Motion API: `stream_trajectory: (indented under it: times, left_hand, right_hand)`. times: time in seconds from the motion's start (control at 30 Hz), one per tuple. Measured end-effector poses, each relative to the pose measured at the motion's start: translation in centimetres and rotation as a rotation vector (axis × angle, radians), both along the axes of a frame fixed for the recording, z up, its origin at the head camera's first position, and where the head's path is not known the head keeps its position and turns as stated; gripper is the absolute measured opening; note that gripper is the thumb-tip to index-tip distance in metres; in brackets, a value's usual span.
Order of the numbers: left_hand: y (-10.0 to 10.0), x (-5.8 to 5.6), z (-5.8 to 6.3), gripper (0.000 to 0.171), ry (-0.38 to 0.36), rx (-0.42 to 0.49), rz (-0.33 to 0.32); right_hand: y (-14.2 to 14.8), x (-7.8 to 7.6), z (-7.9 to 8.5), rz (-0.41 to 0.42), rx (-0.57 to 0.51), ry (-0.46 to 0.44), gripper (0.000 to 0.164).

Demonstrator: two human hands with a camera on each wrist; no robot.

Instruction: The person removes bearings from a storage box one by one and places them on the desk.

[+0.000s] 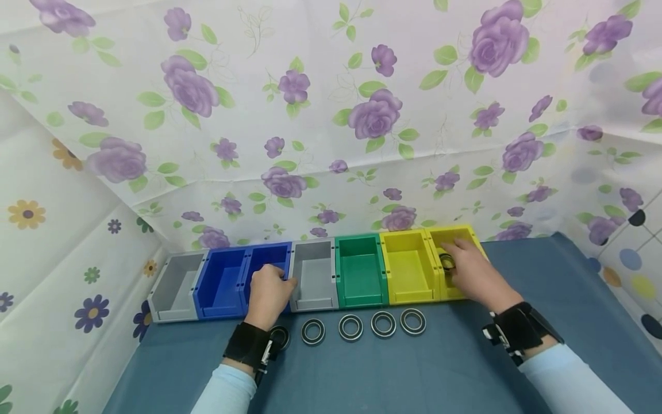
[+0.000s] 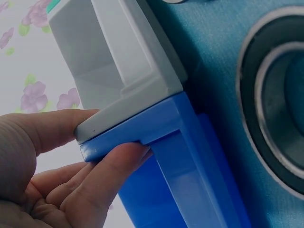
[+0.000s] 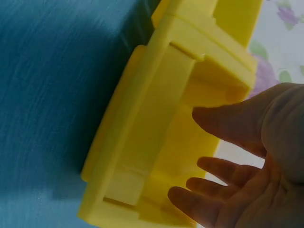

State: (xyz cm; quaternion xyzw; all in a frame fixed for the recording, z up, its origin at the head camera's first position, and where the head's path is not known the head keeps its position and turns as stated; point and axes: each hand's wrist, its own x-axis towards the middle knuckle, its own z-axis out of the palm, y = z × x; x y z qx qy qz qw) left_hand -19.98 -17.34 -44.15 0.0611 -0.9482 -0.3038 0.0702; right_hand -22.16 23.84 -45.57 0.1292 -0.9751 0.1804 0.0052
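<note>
My left hand (image 1: 270,293) pinches the adjoining side walls of a blue bin (image 2: 166,137) and a grey bin (image 2: 137,57), near their front corners. In the right wrist view, my right hand (image 3: 228,175) reaches over the end yellow bin (image 3: 147,123) with thumb and fingers spread apart. A ring-shaped ball bearing (image 1: 443,257) shows beside the right fingertips inside that bin in the head view. Near the left wrist, another bearing (image 2: 251,90) lies on the blue cloth, partly hidden by the wrist strap in the head view.
More bearings (image 1: 304,332) lie in a line before the bins. The joined row also has a green bin (image 1: 360,301), a second yellow bin (image 1: 414,297), a second blue bin (image 1: 219,311) and an end grey bin (image 1: 176,315). A flowered sheet (image 1: 320,115) hangs behind.
</note>
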Motion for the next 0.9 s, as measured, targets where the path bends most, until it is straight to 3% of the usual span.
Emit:
stream_trajectory:
  times: [0.23,0.47,0.9]
  left_hand:
    - [0.1,-0.1,0.0,0.045,0.009,-0.013,0.006]
    - [0.1,0.0,0.1,0.045,0.001,-0.006,0.009]
    - [0.2,-0.1,0.1,0.044,-0.013,-0.010,0.014]
  right_hand:
    - [-0.4,-1.1,-1.2,0.004,0.016,-0.087,0.062]
    - [-0.7,-1.1,-1.8,-0.007,0.026,-0.165,0.054]
    - [-0.8,-1.2,-2.6,-0.065,0.028,-0.112,0.044]
